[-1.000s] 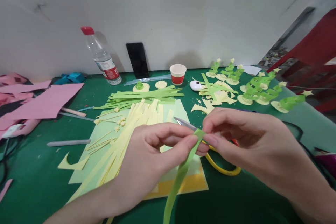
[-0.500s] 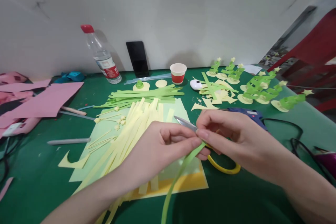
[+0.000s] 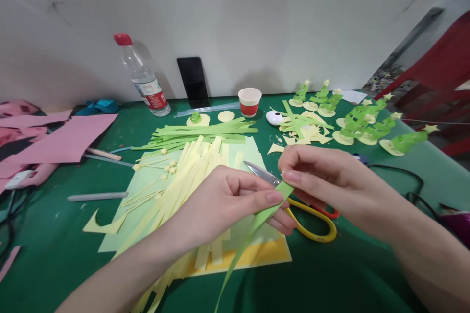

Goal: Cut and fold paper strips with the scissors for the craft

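One green strip (image 3: 263, 215), seemingly in both hands (image 3: 235, 195) (image 3: 326, 176)

Pale wall (image 3: 227, 19) behind green table (image 3: 55, 239)

Left of the paper cup (image 3: 250, 105), the propped phone (image 3: 193, 83) and bottle (image 3: 149, 90) bar the wall side; right of it, paper scraps (image 3: 304, 129) and upright green spirals (image 3: 354, 120) crowd the way. In front, flat green strips (image 3: 205, 132) leave passage overhead; nearer, left hand (image 3: 240, 195), right hand (image 3: 323, 171) and scissors (image 3: 318, 238) block it. Well in front, slightly right, bare tabletop (image 3: 316, 279) lies passable between the forearms.
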Tool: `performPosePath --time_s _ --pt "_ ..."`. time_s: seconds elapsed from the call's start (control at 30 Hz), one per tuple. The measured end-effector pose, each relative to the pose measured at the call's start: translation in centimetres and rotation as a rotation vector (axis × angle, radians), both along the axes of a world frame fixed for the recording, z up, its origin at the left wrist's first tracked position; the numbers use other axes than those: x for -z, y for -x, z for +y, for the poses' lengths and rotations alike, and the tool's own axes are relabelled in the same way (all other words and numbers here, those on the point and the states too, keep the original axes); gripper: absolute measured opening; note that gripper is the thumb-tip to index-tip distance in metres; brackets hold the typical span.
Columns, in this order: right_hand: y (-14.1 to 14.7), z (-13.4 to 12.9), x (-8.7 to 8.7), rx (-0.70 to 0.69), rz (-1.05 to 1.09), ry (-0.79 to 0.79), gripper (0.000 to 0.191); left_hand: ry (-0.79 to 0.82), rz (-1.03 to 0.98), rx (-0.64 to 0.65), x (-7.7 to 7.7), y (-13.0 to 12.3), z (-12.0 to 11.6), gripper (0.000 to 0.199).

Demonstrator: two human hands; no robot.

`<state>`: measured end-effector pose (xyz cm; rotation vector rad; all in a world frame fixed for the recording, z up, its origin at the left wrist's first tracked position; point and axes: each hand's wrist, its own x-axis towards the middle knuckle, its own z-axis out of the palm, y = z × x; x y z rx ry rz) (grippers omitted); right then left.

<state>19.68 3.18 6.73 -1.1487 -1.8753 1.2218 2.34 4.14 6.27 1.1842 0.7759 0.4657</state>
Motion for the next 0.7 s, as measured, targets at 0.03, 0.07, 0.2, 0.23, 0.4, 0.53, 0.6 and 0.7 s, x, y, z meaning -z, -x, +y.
performPosePath --time_s 0.03,0.07,0.2,0.23,0.4,0.53,0.6,0.7 --pt "-0.1 0.0 0.0 -0.006 -0.002 0.006 0.019 0.015 -0.016 0.013 0.0 0.0 0.0 0.020" --pt "-0.2 0.0 0.0 -0.012 -0.003 0.012 0.020 0.030 -0.029 0.023 0.1 0.0 0.1 0.020" --pt "-0.5 -0.2 -0.1 -0.040 -0.032 0.026 0.022 0.081 -0.039 0.020 0.1 0.0 0.1 0.018" --pt "-0.6 -0.2 -0.1 -0.053 -0.053 0.027 0.022 0.088 -0.024 0.014 0.0 0.0 0.1 0.017" --pt "-0.6 0.0 -0.3 -0.076 -0.111 0.053 0.023 0.052 0.128 -0.023 -0.9 -0.2 0.0 0.014" --pt "-1.1 0.1 -0.6 -0.037 -0.108 0.037 0.023 0.013 0.169 -0.042 -0.9 -0.3 -0.1 0.014" --pt "-1.5 0.2 -0.9 -0.006 -0.109 -0.001 0.023 0.002 0.162 -0.056 -0.6 -0.2 -0.1 0.013" --pt "-1.9 0.5 -1.2 -0.013 -0.142 -0.017 0.023 -0.034 0.175 -0.064 -0.3 0.0 0.0 0.012"
